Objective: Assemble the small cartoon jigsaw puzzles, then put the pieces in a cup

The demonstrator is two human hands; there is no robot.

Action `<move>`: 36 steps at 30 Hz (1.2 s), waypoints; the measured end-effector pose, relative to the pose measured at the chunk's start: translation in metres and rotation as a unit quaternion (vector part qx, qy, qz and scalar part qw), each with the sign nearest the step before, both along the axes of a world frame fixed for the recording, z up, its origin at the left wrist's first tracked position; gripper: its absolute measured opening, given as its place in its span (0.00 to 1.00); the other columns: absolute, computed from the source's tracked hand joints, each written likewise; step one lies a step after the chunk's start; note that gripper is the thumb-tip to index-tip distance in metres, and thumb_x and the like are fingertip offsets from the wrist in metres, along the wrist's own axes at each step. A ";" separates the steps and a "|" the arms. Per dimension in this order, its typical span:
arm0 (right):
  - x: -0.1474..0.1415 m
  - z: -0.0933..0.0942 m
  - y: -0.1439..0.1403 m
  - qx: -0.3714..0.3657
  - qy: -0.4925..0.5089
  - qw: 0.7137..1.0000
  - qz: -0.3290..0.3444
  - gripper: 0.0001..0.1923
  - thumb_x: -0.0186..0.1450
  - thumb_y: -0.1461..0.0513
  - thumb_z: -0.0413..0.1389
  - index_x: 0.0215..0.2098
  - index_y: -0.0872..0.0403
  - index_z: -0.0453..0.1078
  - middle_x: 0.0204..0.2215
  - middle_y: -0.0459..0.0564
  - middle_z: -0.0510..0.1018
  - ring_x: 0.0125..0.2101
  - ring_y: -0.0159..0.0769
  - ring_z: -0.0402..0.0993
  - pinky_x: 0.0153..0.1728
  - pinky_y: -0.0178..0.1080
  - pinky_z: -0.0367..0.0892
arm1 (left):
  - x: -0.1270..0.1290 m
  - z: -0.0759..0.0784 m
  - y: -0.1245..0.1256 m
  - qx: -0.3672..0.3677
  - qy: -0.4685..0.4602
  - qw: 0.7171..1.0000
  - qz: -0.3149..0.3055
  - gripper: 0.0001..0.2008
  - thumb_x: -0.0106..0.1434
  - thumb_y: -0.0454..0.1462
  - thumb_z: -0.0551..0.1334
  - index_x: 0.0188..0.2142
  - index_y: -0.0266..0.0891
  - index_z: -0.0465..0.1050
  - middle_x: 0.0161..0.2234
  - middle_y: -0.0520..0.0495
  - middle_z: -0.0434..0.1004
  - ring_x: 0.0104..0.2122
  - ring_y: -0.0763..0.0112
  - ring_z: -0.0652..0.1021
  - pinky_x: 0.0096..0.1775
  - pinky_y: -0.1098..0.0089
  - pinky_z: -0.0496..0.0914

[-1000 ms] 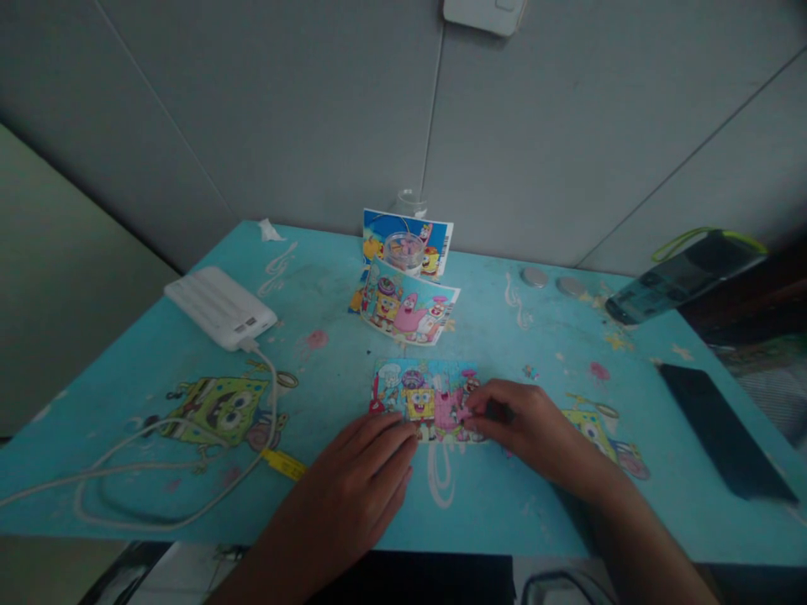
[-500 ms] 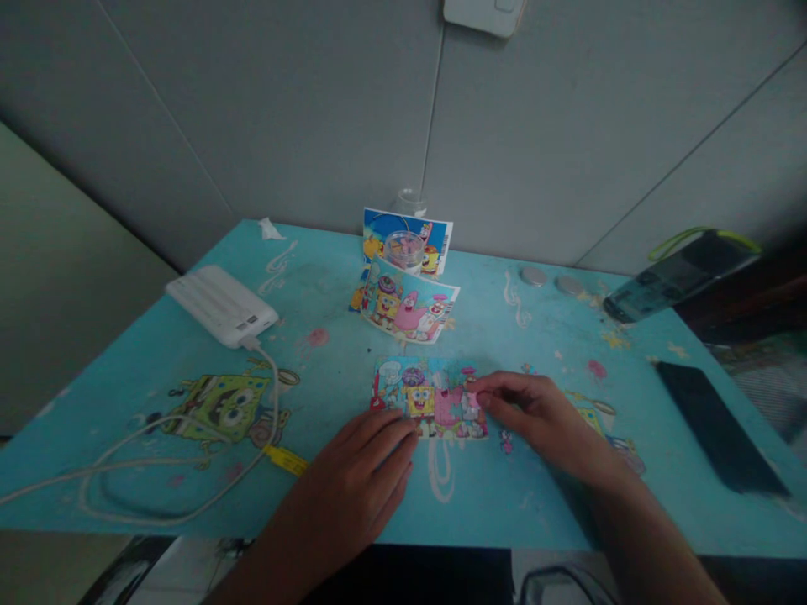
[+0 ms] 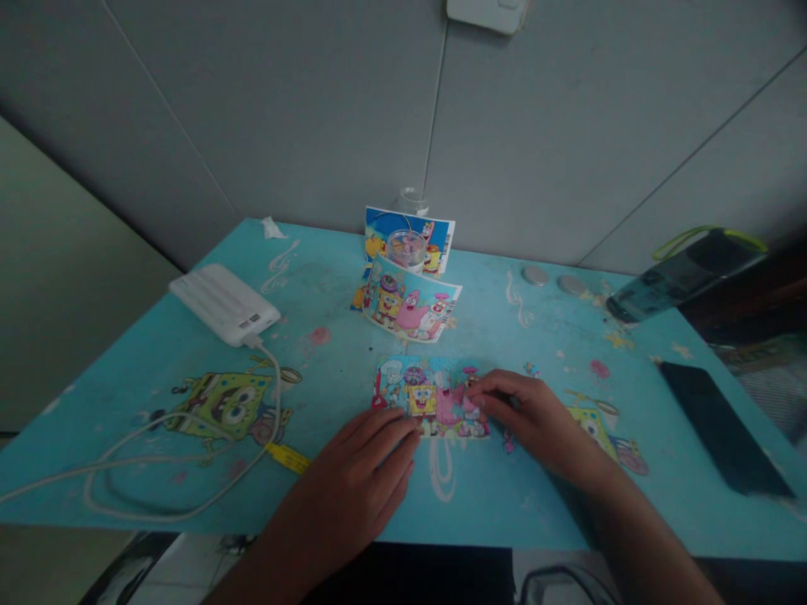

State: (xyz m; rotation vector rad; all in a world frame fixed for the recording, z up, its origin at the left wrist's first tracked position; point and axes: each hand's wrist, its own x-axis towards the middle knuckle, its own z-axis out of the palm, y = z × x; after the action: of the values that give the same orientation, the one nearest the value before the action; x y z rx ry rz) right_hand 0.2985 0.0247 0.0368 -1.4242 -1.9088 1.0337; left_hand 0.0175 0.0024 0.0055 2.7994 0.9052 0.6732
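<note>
because it is built from many small interlocked pieces, the cartoon jigsaw puzzle [image 3: 431,397] is judged light, thin and easily broken apart if lifted or bent; it is best kept flat on the table [image 3: 353,353] and handled by pressing from above or by pinching a single piece at its edges. it lies flat near the front middle of the blue printed tabletop, picture side up. its right end is covered by the right hand [image 3: 526,413], whose fingertips are drawn together and pressed down on the pieces there; whether a loose piece is pinched between them cannot be told. the left hand [image 3: 362,470] is laid palm down with its fingers spread and extended, the fingertips touching the puzzle's near left edge, as if it were being steadied. both forearms are brought in from the near edge of the table and angled toward each other. just beyond the puzzle, a printed reference card [image 3: 411,309] is propped against a small clear jar [image 3: 407,249]. a white power bank [image 3: 224,304] with its cable [image 3: 189,470] is seen well to the left, and a dark phone [image 3: 722,427] well to the right.
</note>
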 end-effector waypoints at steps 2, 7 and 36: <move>-0.002 0.000 0.001 0.026 -0.015 0.999 0.019 0.10 0.73 0.60 0.53 0.43 0.50 0.77 0.41 0.50 0.81 0.42 0.37 0.76 0.45 0.38 0.70 | 0.000 0.000 0.000 0.003 0.001 1.000 -0.001 0.17 0.70 0.31 0.57 0.58 0.34 0.70 0.55 0.41 0.74 0.57 0.58 0.71 0.59 0.52 0.70; -0.009 0.002 0.001 0.052 -0.056 0.995 0.058 0.12 0.74 0.60 0.50 0.44 0.50 0.77 0.41 0.51 0.80 0.42 0.37 0.76 0.45 0.37 0.69 | 0.000 0.000 0.000 -0.009 -0.001 1.000 0.000 0.18 0.70 0.31 0.57 0.58 0.34 0.70 0.55 0.42 0.74 0.57 0.59 0.71 0.60 0.53 0.69; -0.016 -0.015 0.002 0.164 -0.193 0.967 0.029 0.08 0.71 0.60 0.57 0.44 0.50 0.78 0.43 0.54 0.77 0.46 0.43 0.74 0.49 0.47 0.70 | 0.000 0.002 -0.001 -0.017 -0.011 1.000 0.006 0.17 0.70 0.31 0.57 0.57 0.34 0.71 0.55 0.43 0.75 0.57 0.60 0.72 0.60 0.54 0.69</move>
State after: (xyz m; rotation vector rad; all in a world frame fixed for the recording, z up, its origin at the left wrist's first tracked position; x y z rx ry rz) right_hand 0.2829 0.0264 0.0221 -1.4551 -2.2790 0.4488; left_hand 0.0179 0.0014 0.0080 2.7536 0.9208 0.6816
